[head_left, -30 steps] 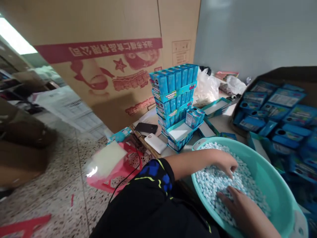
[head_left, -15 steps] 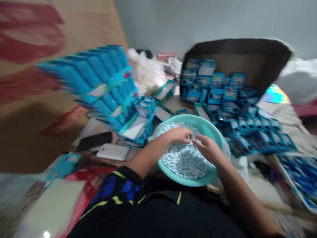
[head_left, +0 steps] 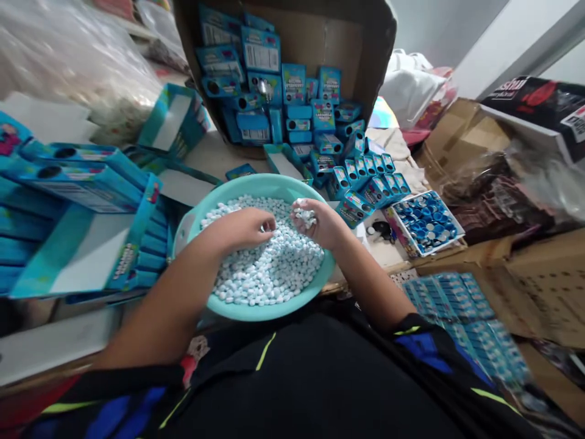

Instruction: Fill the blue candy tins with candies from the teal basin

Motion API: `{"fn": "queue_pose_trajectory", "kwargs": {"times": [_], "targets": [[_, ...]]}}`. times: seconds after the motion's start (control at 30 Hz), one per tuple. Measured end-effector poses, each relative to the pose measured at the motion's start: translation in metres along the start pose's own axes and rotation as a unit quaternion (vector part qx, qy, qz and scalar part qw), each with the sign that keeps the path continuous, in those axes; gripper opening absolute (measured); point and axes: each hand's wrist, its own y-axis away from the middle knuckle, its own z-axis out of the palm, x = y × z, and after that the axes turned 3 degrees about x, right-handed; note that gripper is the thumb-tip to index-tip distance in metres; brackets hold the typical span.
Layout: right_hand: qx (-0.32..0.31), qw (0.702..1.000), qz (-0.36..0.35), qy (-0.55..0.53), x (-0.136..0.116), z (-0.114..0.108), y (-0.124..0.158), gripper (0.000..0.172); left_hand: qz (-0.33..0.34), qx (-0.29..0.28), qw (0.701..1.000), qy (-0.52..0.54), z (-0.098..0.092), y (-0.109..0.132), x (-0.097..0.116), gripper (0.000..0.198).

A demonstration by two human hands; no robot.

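A teal plastic basin (head_left: 237, 186) sits in front of me, filled with small pale blue and white candies (head_left: 269, 268). My left hand (head_left: 240, 227) rests on the pile with its fingers curled in, pinching candies. My right hand (head_left: 320, 222) is cupped palm up over the basin's right side and holds a small heap of candies (head_left: 305, 214). The two hands almost touch at the fingertips.
Stacked blue display trays of small boxes (head_left: 68, 201) stand at the left. A tipped cardboard carton (head_left: 292, 67) behind the basin spills small blue boxes (head_left: 365, 174). A tray of blue caps (head_left: 425, 221) lies at the right, with cartons beyond it.
The camera has swung right and down, so the basin is now centred. My right hand has turned palm up with candies in it; my left hand stays on the pile.
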Motion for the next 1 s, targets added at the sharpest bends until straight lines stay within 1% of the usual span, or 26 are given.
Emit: {"fn": "queue_pose_trajectory", "kwargs": {"times": [0.13, 0.23, 0.3, 0.37, 0.47, 0.53, 0.6, 0.63, 0.67, 0.73, 0.8, 0.83, 0.87, 0.93, 1.0], "targets": [[0.031, 0.997, 0.041, -0.058, -0.008, 0.001, 0.001, 0.027, -0.007, -0.019, 1.000, 0.005, -0.004, 0.004, 0.005, 0.028], [0.046, 0.996, 0.039, -0.065, -0.009, 0.002, 0.001, 0.039, 0.001, -0.028, 1.000, -0.002, -0.005, 0.006, 0.008, 0.028], [0.057, 0.997, 0.016, -0.054, -0.007, 0.002, 0.001, 0.046, 0.006, -0.027, 1.000, -0.004, -0.005, 0.007, 0.009, 0.029], [0.068, 0.997, -0.012, -0.045, -0.004, 0.003, 0.002, 0.049, 0.005, -0.027, 1.000, -0.006, -0.004, 0.007, 0.009, 0.030], [0.078, 0.995, -0.037, -0.042, -0.002, 0.006, 0.003, 0.045, -0.005, -0.029, 1.000, -0.012, -0.003, 0.007, 0.009, 0.031], [0.102, 0.991, -0.080, -0.045, -0.007, 0.006, 0.004, 0.044, -0.008, -0.029, 0.999, -0.010, -0.003, 0.007, 0.008, 0.032], [0.141, 0.974, -0.171, -0.050, -0.019, -0.001, 0.008, 0.045, -0.007, -0.029, 1.000, 0.001, -0.002, 0.007, 0.006, 0.031], [0.162, 0.959, -0.228, -0.052, -0.027, -0.008, 0.010, 0.046, -0.007, -0.028, 1.000, 0.008, -0.002, 0.007, 0.004, 0.031], [0.182, 0.939, -0.287, -0.054, -0.035, -0.016, 0.013, 0.046, -0.007, -0.027, 1.000, 0.013, -0.002, 0.007, 0.003, 0.031], [0.221, 0.890, -0.394, -0.054, -0.051, -0.038, 0.018, 0.045, -0.007, -0.025, 0.999, 0.021, -0.001, 0.007, 0.001, 0.030], [0.264, 0.844, -0.465, -0.044, -0.061, -0.062, 0.021, 0.045, -0.004, -0.023, 0.999, 0.022, -0.001, 0.006, 0.001, 0.031], [0.282, 0.829, -0.482, -0.033, -0.063, -0.072, 0.022, 0.046, -0.004, -0.023, 1.000, 0.020, -0.001, 0.006, 0.001, 0.031], [0.297, 0.821, -0.487, -0.021, -0.063, -0.081, 0.022, 0.049, -0.006, -0.022, 1.000, 0.017, -0.001, 0.006, 0.000, 0.032], [0.319, 0.819, -0.476, 0.003, -0.060, -0.092, 0.020, 0.054, -0.013, -0.023, 1.000, 0.011, -0.001, 0.005, 0.000, 0.032], [0.337, 0.819, -0.464, 0.013, -0.055, -0.097, 0.017, 0.056, -0.018, -0.025, 0.999, 0.007, -0.001, 0.004, -0.001, 0.032]]}}
